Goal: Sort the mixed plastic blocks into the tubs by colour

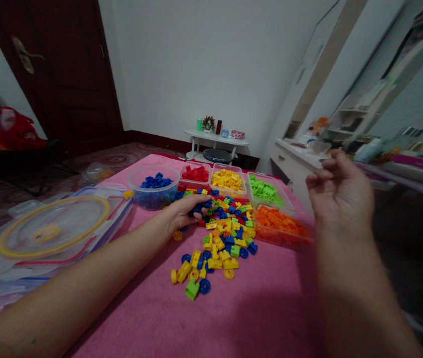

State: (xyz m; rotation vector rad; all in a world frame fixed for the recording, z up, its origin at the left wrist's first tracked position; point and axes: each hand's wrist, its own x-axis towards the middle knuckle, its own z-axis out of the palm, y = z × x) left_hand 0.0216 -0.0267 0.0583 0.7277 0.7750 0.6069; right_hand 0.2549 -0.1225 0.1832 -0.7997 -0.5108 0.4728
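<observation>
Pink cloth (271, 308) underneath all. Mid-cloth, loose pile of mixed bricks (226, 233). Right hand (340, 194) raised well above cloth, fingers loosely bent, blurred; holding anything or not, cannot tell. Round tub (154, 186) behind pile. Left hand (185, 211) at pile's far edge, fingers curled on blue pieces (200, 208).

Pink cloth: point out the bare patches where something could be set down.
Bare: the near stretch of the pink cloth, this side of the loose bricks; also a strip between the left hand and the clear lids. Crowded: the far edge, lined with tubs.
</observation>
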